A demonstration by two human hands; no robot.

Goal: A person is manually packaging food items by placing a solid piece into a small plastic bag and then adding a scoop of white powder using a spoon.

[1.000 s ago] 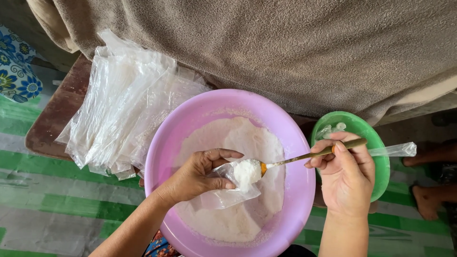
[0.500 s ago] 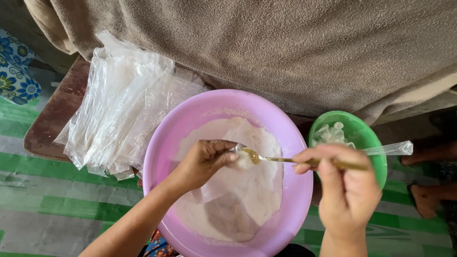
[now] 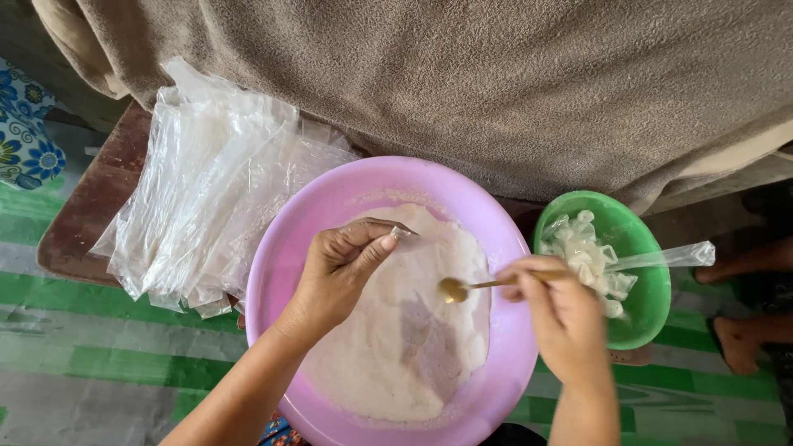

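Left hand: your left hand (image 3: 343, 272) is hovering over the pink basin (image 3: 285, 248), thumb & forefinger pinching sth small and clear at the tips, prob. the mouth of a little plastic bag (image 3: 403, 234); too small to tell for sure.
Right hand: your right hand (image 3: 562, 318) is gripping the handle of a gold spoon (image 3: 475, 286), fingers closed around it.
Spoon axis: the spoon is lying almost level, left-right; the bowl is pointing to your left hand, the handle end is sitting under your fingers.
Key relation: the pinched bag is sitting up and left of the spoon bowl, near but apart; the spoon bowl is hanging just above the white powder (image 3: 396, 330). Whether it is carrying any powder, can't tell.
Powder: it is filling the basin bottom, betw. both hands.
Nearby: a green bowl (image 3: 652, 306) w/ small tied packets (image 3: 588, 256) is sitting just right of the basin, behind your right hand; a stack of clear bags (image 3: 206, 198) is lying to the left on a wooden bench (image 3: 87, 215).
Hidden: the basin's near rim is cut off at the frame bottom; a brown cloth (image 3: 462, 74) is covering everything behind.
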